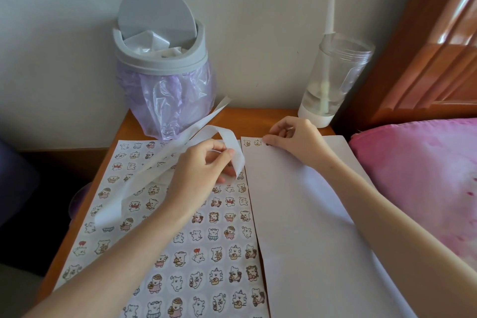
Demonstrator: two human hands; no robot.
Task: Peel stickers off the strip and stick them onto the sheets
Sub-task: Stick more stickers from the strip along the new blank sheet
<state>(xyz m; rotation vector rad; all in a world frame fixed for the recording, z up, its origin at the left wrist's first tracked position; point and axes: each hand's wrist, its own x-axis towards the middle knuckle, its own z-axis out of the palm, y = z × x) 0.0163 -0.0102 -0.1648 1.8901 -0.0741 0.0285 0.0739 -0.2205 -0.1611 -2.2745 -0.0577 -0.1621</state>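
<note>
Two stickers (251,142) at 11 o'clock of blank sheet (296,201); R hand (294,137) fingers pinch next sticker (268,143) alongside, keeping row; L hand (204,170) fingers pinch strip (229,137), ready

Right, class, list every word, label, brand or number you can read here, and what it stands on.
No readable text anywhere.
Stickers on the filled sheet: cartoon bears only, no words.
Bin, cup, strip: no label visible.

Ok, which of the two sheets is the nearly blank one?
The right-hand sheet: it carries only two stickers at its top-left corner, beside the right hand. The left sheet is covered in rows of them.
</note>
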